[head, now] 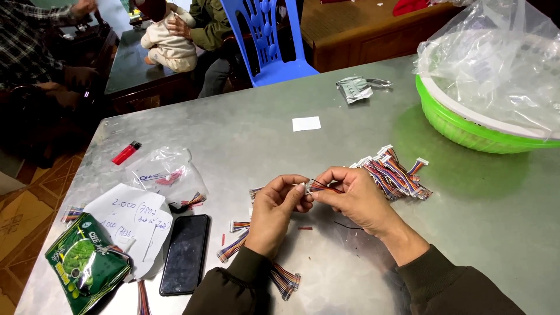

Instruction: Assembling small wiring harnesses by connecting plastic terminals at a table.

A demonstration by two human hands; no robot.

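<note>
My left hand and my right hand meet over the middle of a metal table. Together they pinch one small multicoloured wire harness with a white connector, the left at the connector end, the right on the wires. A pile of similar harnesses lies just right of my right hand. More harnesses lie under and below my left forearm, and one striped piece sits to its left.
A black phone, a written paper sheet, a green packet, a clear plastic bag and a red lighter lie at left. A green basket lined with plastic stands at right. People sit beyond the table by a blue chair.
</note>
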